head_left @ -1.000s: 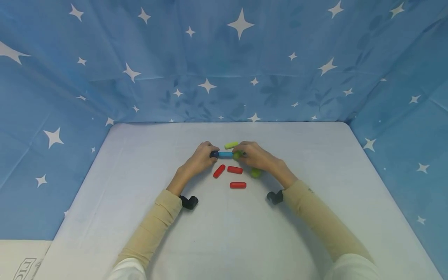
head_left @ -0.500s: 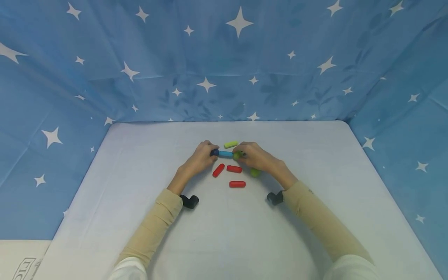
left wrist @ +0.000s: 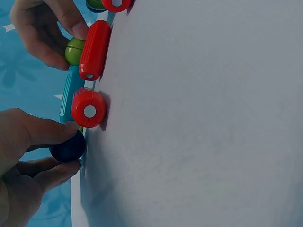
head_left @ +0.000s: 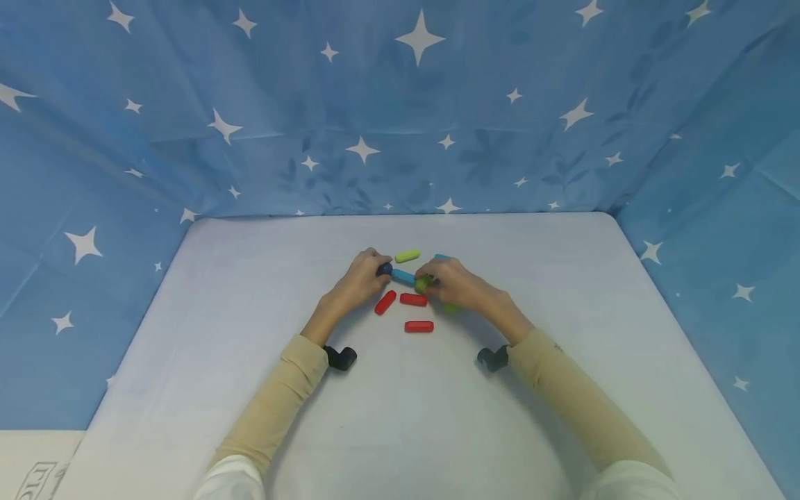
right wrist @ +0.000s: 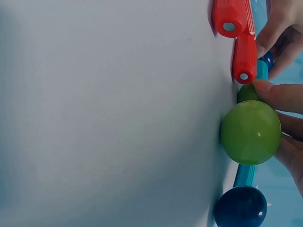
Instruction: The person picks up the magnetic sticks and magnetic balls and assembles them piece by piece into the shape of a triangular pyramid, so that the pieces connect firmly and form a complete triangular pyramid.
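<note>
My left hand (head_left: 361,281) pinches a dark blue ball (left wrist: 68,147) between thumb and fingers. Opposite it, my right hand (head_left: 462,285) grips a smaller-looking green ball (left wrist: 74,52). A light blue magnetic stick (head_left: 403,276) spans the gap between the two balls, its right end slanting toward the person. Close by the right fingers, another green ball (right wrist: 251,132) sits in the foreground of the right wrist view. Below it in that view are a second light blue stick (right wrist: 244,176) and a second dark blue ball (right wrist: 240,208).
Three red sticks (head_left: 419,326) lie on the white table (head_left: 400,417) in front of the hands. A yellow-green stick (head_left: 407,256) lies just beyond them. Black wrist cameras (head_left: 340,358) hang below both wrists. A blue star-patterned curtain (head_left: 375,104) borders the table.
The light blue stick between the hands has tilted, its right end swinging nearer the person. Another light blue stick now shows behind the right hand. Both hands keep their grips.
</note>
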{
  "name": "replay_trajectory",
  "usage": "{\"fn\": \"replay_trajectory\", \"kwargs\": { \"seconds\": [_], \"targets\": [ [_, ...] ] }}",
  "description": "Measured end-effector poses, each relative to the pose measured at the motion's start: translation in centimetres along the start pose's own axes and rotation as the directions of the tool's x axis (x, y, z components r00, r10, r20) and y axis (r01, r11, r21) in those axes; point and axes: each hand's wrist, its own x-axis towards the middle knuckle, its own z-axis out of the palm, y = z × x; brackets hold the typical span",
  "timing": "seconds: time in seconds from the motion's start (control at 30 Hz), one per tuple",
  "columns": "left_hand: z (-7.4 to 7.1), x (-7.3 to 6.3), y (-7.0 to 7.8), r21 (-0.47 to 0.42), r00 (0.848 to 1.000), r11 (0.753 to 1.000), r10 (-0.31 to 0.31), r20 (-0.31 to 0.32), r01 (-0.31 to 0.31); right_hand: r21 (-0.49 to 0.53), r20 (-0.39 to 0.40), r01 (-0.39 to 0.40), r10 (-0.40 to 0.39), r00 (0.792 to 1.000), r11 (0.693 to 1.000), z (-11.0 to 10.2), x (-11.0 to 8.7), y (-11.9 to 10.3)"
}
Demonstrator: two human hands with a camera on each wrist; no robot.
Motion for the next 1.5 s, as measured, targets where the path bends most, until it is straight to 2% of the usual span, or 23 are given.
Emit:
{"fn": "replay_trajectory", "kwargs": {
  "seconds": [0.2, 0.37, 0.73, 1.07, 1.3, 1.5],
  "targets": [
    [0.2, 0.1, -0.1, 0.002, 1.000, 1.000, -0.005, -0.007, 0.005, 0.024, 0.020, -0.024, 0.023, 1.000, 0.999, 0.1, -0.1, -0.5],
    [0.2, 0.2, 0.1, 0.005, 1.000, 1.000, 0.003, -0.018, -0.002, 0.046, 0.031, -0.014, 0.013, 0.999, 0.999, 0.3, -0.2, -0.7],
    [0.5, 0.2, 0.4, -0.022, 0.999, 0.999, 0.036, -0.011, -0.036, 0.010, -0.018, 0.031, -0.031, 0.999, 0.999, 0.4, -0.7, -1.1],
    [0.7, 0.7, 0.5, -0.061, 0.999, 0.998, 0.029, -0.025, -0.030, 0.006, -0.010, 0.025, -0.025, 1.000, 1.000, 0.6, -0.8, -1.2],
    [1.0, 1.0, 0.0, -0.116, 0.998, 0.993, 0.033, -0.057, -0.039, 0.062, -0.006, -0.035, 0.036, 0.999, 0.997, -0.3, -1.3, -1.0],
    [0.9, 1.0, -0.1, -0.137, 0.998, 0.990, 0.029, -0.053, -0.036, 0.037, -0.027, -0.081, 0.082, 0.996, 0.996, -1.0, -1.4, -0.6]
  ]
}}
